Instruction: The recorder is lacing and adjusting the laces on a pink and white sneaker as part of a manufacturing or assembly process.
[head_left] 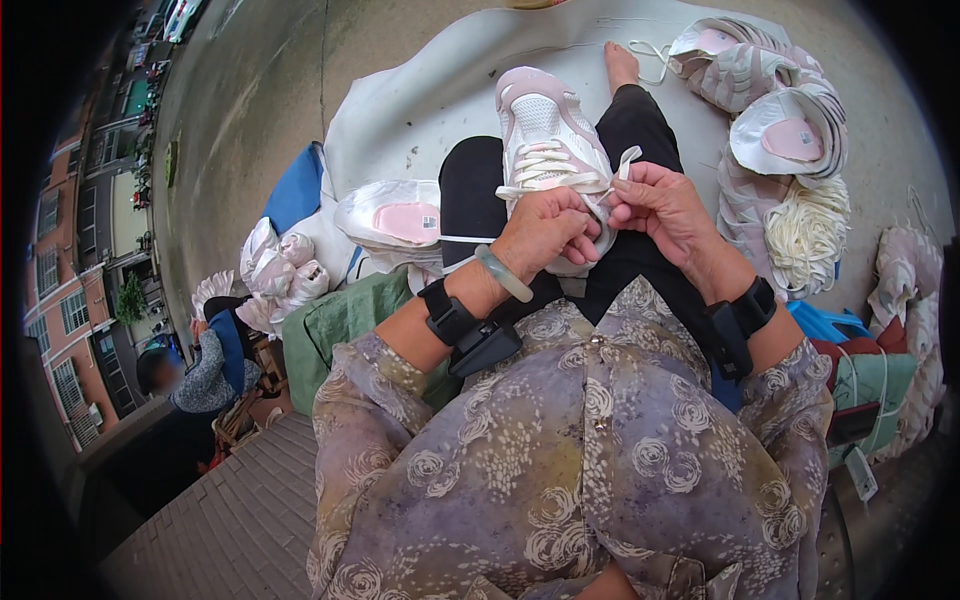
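A pink and white sneaker [545, 125] lies on my lap, toe pointing away, with white laces [548, 170] threaded across its front. My left hand [545, 230] is closed on the lace ends and the shoe's tongue area near its opening. My right hand [660, 205] pinches a flat white lace end just beside it, fingers touching the left hand. A pale green bangle and a black wrist device sit on my left wrist; a black device is strapped on the right wrist.
Piles of pink and white sneakers lie to the right [770, 90] and to the left [390, 215]. A bundle of cream laces [805, 230] sits at right. A grey mat [420, 90] covers the ground. Another person [195, 375] sits low at left.
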